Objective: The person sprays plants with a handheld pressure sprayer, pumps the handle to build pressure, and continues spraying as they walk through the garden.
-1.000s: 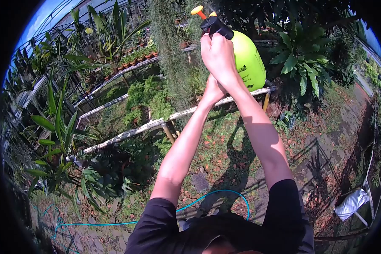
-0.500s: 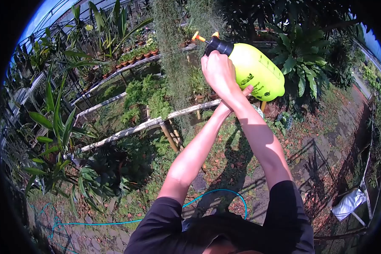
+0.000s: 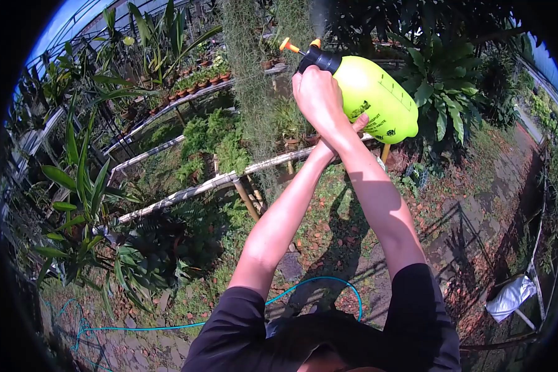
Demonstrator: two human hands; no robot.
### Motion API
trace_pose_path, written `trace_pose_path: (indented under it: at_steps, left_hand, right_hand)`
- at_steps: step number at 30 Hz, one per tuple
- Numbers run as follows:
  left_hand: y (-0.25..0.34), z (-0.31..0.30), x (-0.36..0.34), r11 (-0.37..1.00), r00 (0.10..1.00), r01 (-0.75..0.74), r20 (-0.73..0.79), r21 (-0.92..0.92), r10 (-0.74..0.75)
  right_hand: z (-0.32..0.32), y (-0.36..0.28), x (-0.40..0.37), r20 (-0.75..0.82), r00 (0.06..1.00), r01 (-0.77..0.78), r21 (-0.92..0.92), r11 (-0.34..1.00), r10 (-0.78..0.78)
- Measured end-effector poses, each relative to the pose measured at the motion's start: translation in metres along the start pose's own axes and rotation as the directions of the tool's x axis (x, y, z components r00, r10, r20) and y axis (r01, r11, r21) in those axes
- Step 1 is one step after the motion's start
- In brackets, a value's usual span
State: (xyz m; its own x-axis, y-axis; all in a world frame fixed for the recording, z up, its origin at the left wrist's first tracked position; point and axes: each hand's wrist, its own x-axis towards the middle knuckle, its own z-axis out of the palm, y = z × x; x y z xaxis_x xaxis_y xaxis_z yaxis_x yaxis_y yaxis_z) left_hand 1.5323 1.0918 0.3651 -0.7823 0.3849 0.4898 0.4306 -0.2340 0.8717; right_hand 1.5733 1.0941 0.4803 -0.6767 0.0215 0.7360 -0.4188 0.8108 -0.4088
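Observation:
A yellow-green pump sprayer (image 3: 378,93) with a black neck and an orange nozzle and plunger is held up, lying over on its side. My right hand (image 3: 319,96) is closed around its black neck and handle. The forearms cross at the wrists, the right one on top. My left hand (image 3: 361,122) reaches under the right wrist to the underside of the bottle; a thumb shows against it, and the other fingers are hidden. Strands of a hanging grey-green plant (image 3: 248,74) are just left of the orange nozzle.
Potted plants (image 3: 201,84) line a bench behind a white rail (image 3: 211,183) on posts. Long-leaved plants (image 3: 84,180) grow at the left, a broad-leaved plant (image 3: 443,93) at the right. A teal hose (image 3: 149,327) crosses the ground. A silvery sheet (image 3: 511,299) lies at lower right.
The sprayer and both hands have shifted slightly upward, and the sprayer has turned a little. Both hands keep their hold.

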Motion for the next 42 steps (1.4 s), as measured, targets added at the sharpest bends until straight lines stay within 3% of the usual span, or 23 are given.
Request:
trace_pose_path:
  at_steps: [1, 3, 5, 8, 11, 13, 15, 17, 20, 22, 26, 28, 29, 30, 32, 35, 37, 41, 42]
  left_hand:
    - [-0.007, -0.001, -0.007, 0.999, 1.000, 0.024, -0.004, 0.022, -0.024]
    - [-0.031, -0.001, -0.020, 0.991, 1.000, -0.008, -0.016, -0.133, 0.005]
    - [-0.035, 0.001, -0.036, 0.993, 0.992, -0.086, -0.093, -0.075, 0.079]
    - [-0.046, -0.007, -0.041, 0.998, 0.987, -0.048, -0.153, 0.031, 0.052]
    - [-0.026, -0.020, -0.043, 0.953, 0.974, 0.058, -0.224, 0.297, 0.011]
    - [0.024, -0.027, -0.047, 0.929, 0.949, -0.144, -0.219, 0.341, 0.227]
    - [0.020, -0.053, -0.037, 0.872, 0.896, -0.201, -0.275, 0.447, 0.348]
    - [0.049, -0.055, -0.048, 0.854, 0.840, -0.067, -0.432, 0.516, 0.327]
    - [0.072, -0.079, -0.047, 0.745, 0.796, -0.179, -0.351, 0.643, 0.494]
    - [0.082, -0.090, -0.050, 0.713, 0.785, -0.160, -0.349, 0.682, 0.511]
    - [0.066, -0.115, -0.062, 0.725, 0.794, -0.130, -0.366, 0.677, 0.484]
    - [0.056, -0.119, -0.079, 0.783, 0.815, -0.013, -0.447, 0.622, 0.369]
    - [0.041, -0.127, -0.086, 0.779, 0.820, -0.037, -0.426, 0.626, 0.381]
    - [0.037, -0.127, -0.098, 0.805, 0.837, 0.020, -0.450, 0.593, 0.311]
    - [-0.010, -0.146, -0.116, 0.790, 0.837, -0.003, -0.430, 0.613, 0.337]
    - [-0.030, -0.142, -0.156, 0.821, 0.834, 0.158, -0.520, 0.548, 0.186]
    - [-0.052, -0.150, -0.167, 0.867, 0.841, 0.110, -0.510, 0.485, 0.178]
    - [-0.009, -0.156, -0.160, 0.843, 0.853, 0.140, -0.495, 0.519, 0.163]
    - [0.002, -0.162, -0.151, 0.828, 0.850, 0.082, -0.473, 0.555, 0.233]
  right_hand:
    - [0.007, 0.006, -0.006, 0.031, 0.999, -0.018, 0.004, 1.000, 0.017]
    - [0.025, 0.019, -0.019, 0.080, 0.996, -0.045, 0.014, 0.999, 0.044]
    - [0.038, 0.030, -0.029, 0.087, 0.996, -0.038, 0.052, 0.998, 0.034]
    - [0.042, 0.034, -0.035, 0.076, 0.997, -0.036, 0.126, 0.991, 0.027]
    - [0.027, 0.027, -0.031, 0.042, 0.999, -0.016, 0.216, 0.976, 0.007]
    - [0.009, 0.014, -0.030, -0.070, 0.997, 0.057, 0.396, 0.916, -0.032]
    - [0.006, 0.010, -0.025, -0.159, 0.986, 0.134, 0.567, 0.813, -0.051]
    - [-0.004, -0.002, -0.020, -0.081, 0.996, 0.080, 0.822, 0.563, -0.024]
    - [-0.017, -0.017, -0.014, 0.058, 0.998, -0.061, 0.966, 0.251, 0.019]
    - [-0.012, -0.023, -0.011, 0.050, 0.998, -0.046, 0.988, 0.150, -0.027]
    - [0.012, -0.037, -0.019, 0.099, 0.995, -0.095, 0.979, 0.180, -0.016]
    - [0.034, -0.037, -0.029, 0.129, 0.992, -0.124, 0.967, 0.221, -0.010]
    - [0.050, -0.033, -0.034, 0.132, 0.991, -0.128, 0.955, 0.269, 0.000]
    - [0.063, -0.031, -0.041, 0.174, 0.984, -0.174, 0.952, 0.251, 0.025]
    - [0.093, -0.021, -0.058, 0.252, 0.966, -0.258, 0.919, 0.298, 0.057]
    - [0.119, -0.019, -0.091, 0.383, 0.917, -0.399, 0.881, 0.255, 0.111]
    - [0.130, -0.019, -0.101, 0.410, 0.900, -0.436, 0.853, 0.288, 0.150]
    - [0.114, -0.043, -0.085, 0.384, 0.913, -0.407, 0.878, 0.251, 0.135]
    - [0.108, -0.053, -0.077, 0.345, 0.934, -0.357, 0.910, 0.211, 0.092]
